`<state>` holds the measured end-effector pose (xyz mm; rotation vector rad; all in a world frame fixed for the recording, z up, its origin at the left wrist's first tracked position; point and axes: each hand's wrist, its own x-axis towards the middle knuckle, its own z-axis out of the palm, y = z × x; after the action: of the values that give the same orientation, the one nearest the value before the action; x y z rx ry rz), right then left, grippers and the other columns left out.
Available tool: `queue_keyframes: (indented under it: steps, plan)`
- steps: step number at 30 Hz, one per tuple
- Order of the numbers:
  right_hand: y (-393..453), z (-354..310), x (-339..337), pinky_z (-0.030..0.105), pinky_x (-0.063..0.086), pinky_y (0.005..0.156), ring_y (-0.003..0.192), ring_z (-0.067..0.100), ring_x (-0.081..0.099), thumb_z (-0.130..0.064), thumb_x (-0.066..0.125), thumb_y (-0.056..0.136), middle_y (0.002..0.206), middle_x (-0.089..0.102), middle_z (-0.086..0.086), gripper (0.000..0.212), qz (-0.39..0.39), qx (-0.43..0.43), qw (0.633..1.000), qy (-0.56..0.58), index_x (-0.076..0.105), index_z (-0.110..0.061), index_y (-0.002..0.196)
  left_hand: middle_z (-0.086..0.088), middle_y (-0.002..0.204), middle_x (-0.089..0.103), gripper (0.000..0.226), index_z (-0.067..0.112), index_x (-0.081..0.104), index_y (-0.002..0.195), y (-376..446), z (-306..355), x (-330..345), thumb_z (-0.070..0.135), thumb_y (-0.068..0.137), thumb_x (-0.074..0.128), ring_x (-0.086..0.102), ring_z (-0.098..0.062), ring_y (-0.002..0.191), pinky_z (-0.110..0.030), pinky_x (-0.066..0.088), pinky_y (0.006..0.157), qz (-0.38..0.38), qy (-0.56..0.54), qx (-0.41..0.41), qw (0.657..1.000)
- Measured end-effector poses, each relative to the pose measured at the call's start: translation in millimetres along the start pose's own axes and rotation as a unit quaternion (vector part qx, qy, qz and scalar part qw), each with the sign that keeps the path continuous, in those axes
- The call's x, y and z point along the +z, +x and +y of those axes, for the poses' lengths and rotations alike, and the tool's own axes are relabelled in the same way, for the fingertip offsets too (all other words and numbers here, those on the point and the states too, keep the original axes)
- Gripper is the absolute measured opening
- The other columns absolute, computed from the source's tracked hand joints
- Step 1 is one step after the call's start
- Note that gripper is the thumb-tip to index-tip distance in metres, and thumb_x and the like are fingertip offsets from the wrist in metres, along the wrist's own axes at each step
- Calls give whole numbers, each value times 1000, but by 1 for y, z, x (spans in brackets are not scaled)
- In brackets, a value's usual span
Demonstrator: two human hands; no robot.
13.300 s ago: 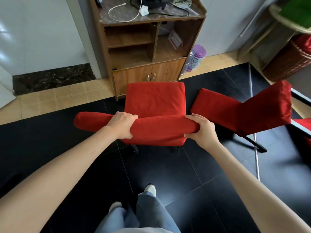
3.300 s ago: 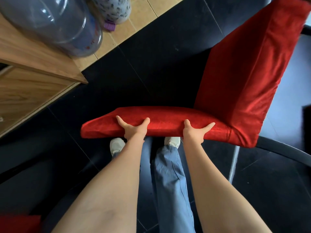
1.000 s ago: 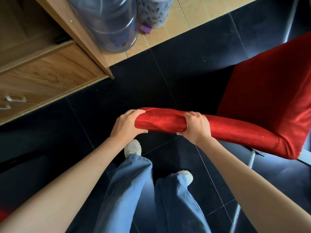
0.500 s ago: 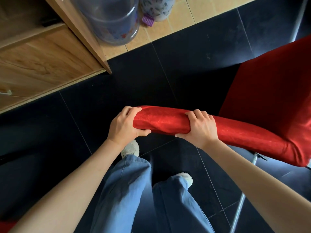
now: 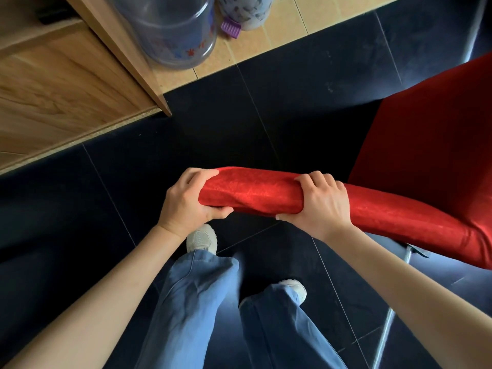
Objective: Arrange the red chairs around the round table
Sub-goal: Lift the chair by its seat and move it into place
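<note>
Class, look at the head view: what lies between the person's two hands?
A bare stretch of the red chair top edge, gripped by the left hand and the right hand, shown in the head view.

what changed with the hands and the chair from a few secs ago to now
About three seconds ago both hands lay flat, fingers spread, on the edge of the red chair. Now the left hand grips its end and the right hand wraps over the edge beside it. The wooden cabinet shows more, so the view has shifted. Over the last second the grip stayed the same, and the water jug stayed beside the cabinet.
</note>
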<state>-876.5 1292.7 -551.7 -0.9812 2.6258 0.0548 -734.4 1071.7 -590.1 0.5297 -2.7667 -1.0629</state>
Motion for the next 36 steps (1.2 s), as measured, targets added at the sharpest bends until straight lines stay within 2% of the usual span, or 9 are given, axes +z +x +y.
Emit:
queue_keyframes:
  steps: [3,5,11,15,24,27,29,33,36]
  plan:
    - [2,1,-1,35,49,60,70,29,63,-62,86,48,77,63,6,70,26,-18,999,16,67,-6,85,-12,92,65,70,0,68,99,2,-1,0,59,61,69,67,-24,74,-24,51,61,11,23,12,1000]
    - [1,3,-2,33,49,58,67,28,63,-61,87,48,73,63,6,68,34,-23,999,30,68,-5,82,-12,90,65,68,0,68,97,3,2,-1,56,59,75,67,-24,72,-27,53,58,13,26,10,1000]
    - [1,14,-27,33,48,62,74,27,62,-65,82,51,76,62,5,69,34,-24,997,68,67,-6,84,-12,89,65,65,1,67,94,18,27,-17,46,51,85,67,-26,72,-32,54,57,12,35,19,999]
    - [1,17,-55,33,47,64,77,26,61,-68,80,50,77,62,4,70,40,-14,995,95,68,-8,85,-10,87,65,65,3,67,93,35,48,-43,57,58,73,67,-26,71,-29,50,58,29,47,56,997]
    - [-22,29,-156,30,45,68,81,21,62,-68,78,49,82,63,-3,67,83,25,986,143,69,-15,89,-8,94,65,68,8,64,102,80,145,-137,39,48,91,67,-25,78,-34,55,66,10,73,149,986]
    - [-40,39,-192,30,43,67,80,22,62,-68,77,46,80,63,-4,66,106,36,981,159,69,-17,87,13,106,60,95,24,47,129,87,177,-170,40,46,90,60,1,94,-10,44,86,-27,-13,111,993]
    - [-54,45,-210,30,43,68,82,21,61,-67,78,47,81,63,-4,66,105,38,981,158,69,-17,88,24,102,61,105,35,41,134,85,197,-184,34,43,94,57,13,96,-1,38,84,-55,-91,49,993]
    - [-83,58,-233,30,44,72,86,19,60,-67,80,49,85,62,-5,67,89,47,982,160,69,-18,93,35,91,63,71,33,66,108,71,241,-195,24,45,96,60,14,91,0,40,74,-68,-106,38,991]
    - [-105,73,-246,30,46,74,87,18,61,-66,81,47,86,63,-6,67,91,57,979,171,70,-18,93,27,93,65,69,27,69,108,62,274,-198,25,45,96,59,13,94,1,39,76,-76,-104,42,991]
